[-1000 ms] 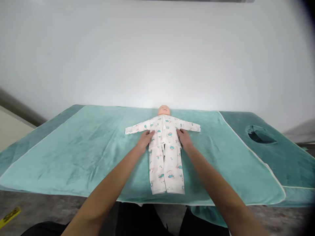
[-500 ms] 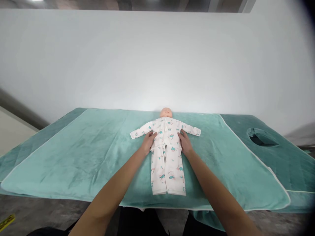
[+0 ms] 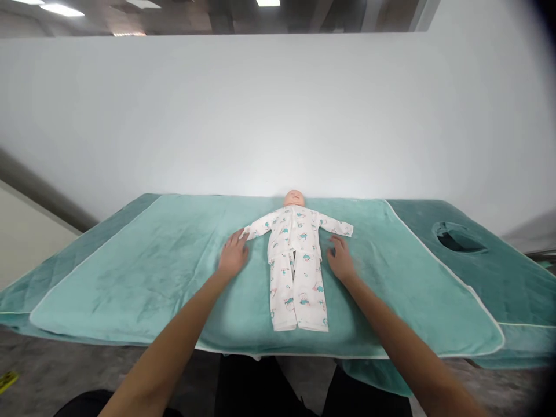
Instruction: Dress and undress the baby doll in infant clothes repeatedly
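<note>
A baby doll (image 3: 294, 198) lies on its back with its head toward the wall. It wears a white pajama top (image 3: 294, 231) with teal and pink prints, and matching pajama pants (image 3: 299, 295) stretch toward me. Both sleeves spread outward. My left hand (image 3: 233, 253) is at the cuff of the sleeve on the left, fingertips at its edge; whether they press on it I cannot tell. Beside the top's right side, below the other sleeve, my right hand (image 3: 341, 259) rests over the blanket, fingers apart and holding nothing.
Under the doll is a light teal blanket (image 3: 130, 272) with white piping, spread over a darker teal padded bed (image 3: 512, 278). A face hole (image 3: 460, 238) opens in the bed at the right. A white wall (image 3: 278, 116) stands behind.
Both hands have let go of the top's sides and moved outward, the left one to the sleeve cuff. The left sleeve now angles lower than a second ago. The view has tilted up.
</note>
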Motion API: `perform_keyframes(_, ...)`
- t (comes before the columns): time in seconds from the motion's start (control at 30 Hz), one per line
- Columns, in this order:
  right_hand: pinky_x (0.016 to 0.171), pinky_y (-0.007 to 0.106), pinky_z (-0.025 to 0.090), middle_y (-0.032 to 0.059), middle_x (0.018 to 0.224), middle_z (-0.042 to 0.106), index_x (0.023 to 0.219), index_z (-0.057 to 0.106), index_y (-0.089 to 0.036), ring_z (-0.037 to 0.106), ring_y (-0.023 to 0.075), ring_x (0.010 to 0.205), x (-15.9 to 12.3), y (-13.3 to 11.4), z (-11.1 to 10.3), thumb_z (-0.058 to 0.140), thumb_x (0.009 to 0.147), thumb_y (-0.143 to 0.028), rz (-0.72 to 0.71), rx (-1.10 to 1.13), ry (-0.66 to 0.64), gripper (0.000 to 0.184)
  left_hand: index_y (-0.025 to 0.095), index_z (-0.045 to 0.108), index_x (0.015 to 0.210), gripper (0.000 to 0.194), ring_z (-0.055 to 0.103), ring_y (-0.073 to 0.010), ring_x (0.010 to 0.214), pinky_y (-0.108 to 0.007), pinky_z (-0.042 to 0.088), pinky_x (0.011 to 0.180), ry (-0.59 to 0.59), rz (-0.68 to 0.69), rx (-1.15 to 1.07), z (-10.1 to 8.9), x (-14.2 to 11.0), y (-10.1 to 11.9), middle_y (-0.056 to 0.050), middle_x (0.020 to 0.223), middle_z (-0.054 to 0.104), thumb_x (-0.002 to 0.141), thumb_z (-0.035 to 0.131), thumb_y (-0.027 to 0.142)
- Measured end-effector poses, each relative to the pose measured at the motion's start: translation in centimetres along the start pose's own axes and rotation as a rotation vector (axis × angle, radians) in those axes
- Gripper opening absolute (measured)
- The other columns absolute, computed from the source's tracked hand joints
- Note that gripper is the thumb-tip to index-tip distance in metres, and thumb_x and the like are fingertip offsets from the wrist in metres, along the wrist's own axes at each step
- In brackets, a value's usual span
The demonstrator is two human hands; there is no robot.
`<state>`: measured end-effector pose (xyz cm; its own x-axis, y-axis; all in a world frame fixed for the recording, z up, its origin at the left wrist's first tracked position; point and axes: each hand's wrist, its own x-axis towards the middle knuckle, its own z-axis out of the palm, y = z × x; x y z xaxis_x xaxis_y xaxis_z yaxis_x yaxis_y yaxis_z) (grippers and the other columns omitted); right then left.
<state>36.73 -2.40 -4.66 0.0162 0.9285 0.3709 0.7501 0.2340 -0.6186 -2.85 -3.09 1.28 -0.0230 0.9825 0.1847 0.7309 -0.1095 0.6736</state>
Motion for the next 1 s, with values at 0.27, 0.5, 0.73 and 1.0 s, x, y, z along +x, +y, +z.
perform_keyframes(0.27, 0.119, 0.043, 0.02, 0.015, 0.162, 0.031, 0.152, 0.038, -0.013, 0.031, 0.0258, 0.148, 2.8, 3.6, -2.8, 0.031, 0.101, -0.04, 0.184, -0.512, -0.173, 0.058, 0.022, 0.04, 0.153, 0.06, 0.029, -0.0266, 0.15, -0.047, 0.024, 0.121, -0.082, 0.01, 0.588, 0.3, 1.1, -4.5, -0.002, 0.162, 0.034, 0.1, 0.03, 0.047)
perform_keyframes(0.5, 0.117, 0.045, 0.022, 0.0131, 0.155, 0.045, 0.152, 0.04, -0.018, 0.036, 0.0269, 0.144, 1.2, 3.6, -2.1, 0.035, 0.1, -0.04, 0.252, -0.542, -0.029, 0.057, 0.02, 0.053, 0.144, 0.054, 0.042, -0.0259, 0.143, -0.042, 0.031, 0.119, 0.066, 0.064, 0.536, 0.8, 0.3, -5.6, -0.005, 0.154, 0.047, 0.1, 0.034, 0.044)
perform_keyframes(0.73, 0.115, 0.045, 0.026, 0.0121, 0.153, 0.047, 0.144, 0.052, -0.017, 0.041, 0.0282, 0.14, 1.0, 2.9, -2.7, 0.034, 0.099, -0.034, 0.197, -0.521, -0.03, 0.051, 0.017, 0.059, 0.135, 0.047, 0.053, -0.0258, 0.133, -0.041, 0.038, 0.115, 0.125, 0.023, 0.472, 0.2, -0.1, -5.1, -0.01, 0.142, 0.059, 0.097, 0.041, 0.036)
perform_keyframes(1.0, 0.115, 0.044, 0.024, 0.0113, 0.154, 0.047, 0.143, 0.053, -0.018, 0.038, 0.0259, 0.143, 1.2, 4.5, -2.1, 0.036, 0.099, -0.035, 0.2, -0.501, -0.019, 0.05, 0.017, 0.061, 0.131, 0.044, 0.056, -0.0273, 0.129, -0.043, 0.04, 0.112, 0.149, 0.021, 0.389, 0.2, -0.1, -4.6, -0.011, 0.14, 0.061, 0.094, 0.044, 0.034)
